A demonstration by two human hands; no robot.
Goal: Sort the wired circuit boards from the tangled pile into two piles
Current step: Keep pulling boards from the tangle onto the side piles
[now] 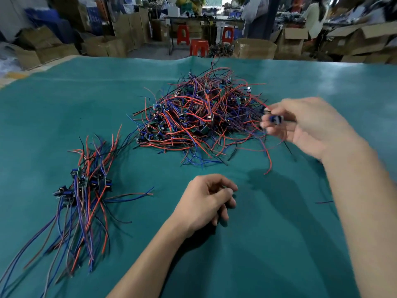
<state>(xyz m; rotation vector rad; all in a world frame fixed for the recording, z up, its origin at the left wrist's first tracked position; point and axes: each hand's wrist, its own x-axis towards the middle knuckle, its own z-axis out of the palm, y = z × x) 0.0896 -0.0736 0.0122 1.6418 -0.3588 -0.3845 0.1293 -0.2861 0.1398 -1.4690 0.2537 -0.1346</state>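
A tangled pile of small circuit boards with red, blue and black wires lies at the middle of the teal cloth. A straightened pile of wired boards lies at the left, wires running toward me. My right hand, blurred, pinches a small blue wired circuit board at the tangled pile's right edge; its red wire trails down to the cloth. My left hand rests on the cloth in front of the pile, fingers loosely curled and holding nothing.
A loose dark wire lies on the cloth at the right. Beyond the table's far edge stand cardboard boxes and red stools.
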